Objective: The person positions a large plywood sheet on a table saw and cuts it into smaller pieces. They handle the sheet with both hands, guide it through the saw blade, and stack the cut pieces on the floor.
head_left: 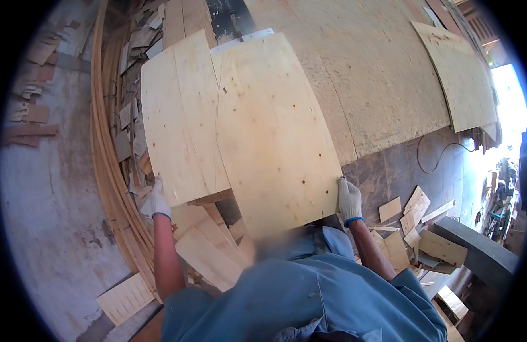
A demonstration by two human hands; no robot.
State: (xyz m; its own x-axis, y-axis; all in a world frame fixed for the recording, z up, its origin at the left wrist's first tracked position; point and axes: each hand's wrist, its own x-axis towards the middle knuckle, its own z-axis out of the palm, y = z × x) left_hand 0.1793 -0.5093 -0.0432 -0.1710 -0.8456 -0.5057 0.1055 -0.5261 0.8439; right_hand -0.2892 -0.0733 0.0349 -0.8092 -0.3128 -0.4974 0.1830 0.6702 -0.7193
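Two pale, knotty plywood sheets lie side by side before me, a narrower left sheet (180, 119) and a longer right sheet (272, 131), meeting along a slanting seam. My left hand (157, 200), in a white knitted glove with a blue cuff, is closed on the near left corner of the left sheet. At the right edge of the right sheet, near its lower corner, my right hand (349, 199), gloved the same way, is closed on it. Both thumbs rest near the edges; the fingers underneath are partly hidden. The far ends reach a white metal strip (243, 41).
A wide, worn wooden table (377, 74) extends to the far right, with another plywood sheet (454, 74) on it. Long timber strips (106, 154) run along my left. Wood offcuts (409, 214) lie on the floor at right, near a grey beam (474, 245). More boards (212, 256) lie below the sheets.
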